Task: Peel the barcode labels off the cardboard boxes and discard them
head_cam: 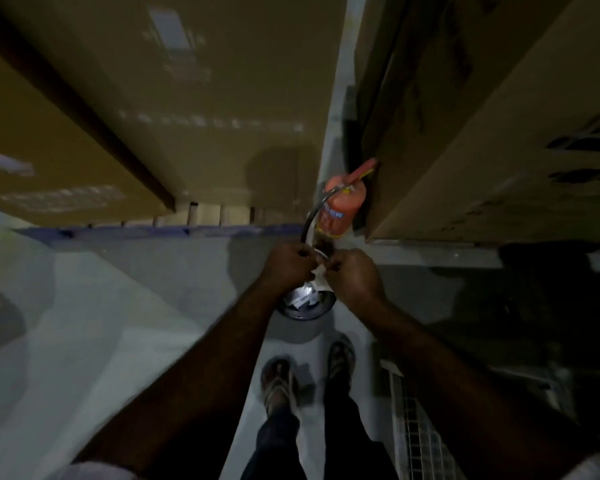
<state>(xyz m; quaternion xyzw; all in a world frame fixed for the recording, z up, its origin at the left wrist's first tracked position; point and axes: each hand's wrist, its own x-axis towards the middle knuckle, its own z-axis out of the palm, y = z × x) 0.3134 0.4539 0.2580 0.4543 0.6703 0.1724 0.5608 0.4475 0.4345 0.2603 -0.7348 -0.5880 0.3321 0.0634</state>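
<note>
My left hand (286,263) and my right hand (355,273) meet above a shiny metal bin (303,311) on the floor, both pinching a small white peeled label (319,277) between the fingertips. White paper scraps lie inside the bin. Tall cardboard boxes (187,98) rise ahead and to the left, with pale labels (174,29) on their faces. Another cardboard box (482,133) stands at the right.
A red fire extinguisher (342,209) with a hose stands on the floor between the boxes, just behind the bin. A pallet edge (153,232) runs under the left boxes. My feet in sandals (281,382) stand on the grey floor. A wire grid (420,438) lies at lower right.
</note>
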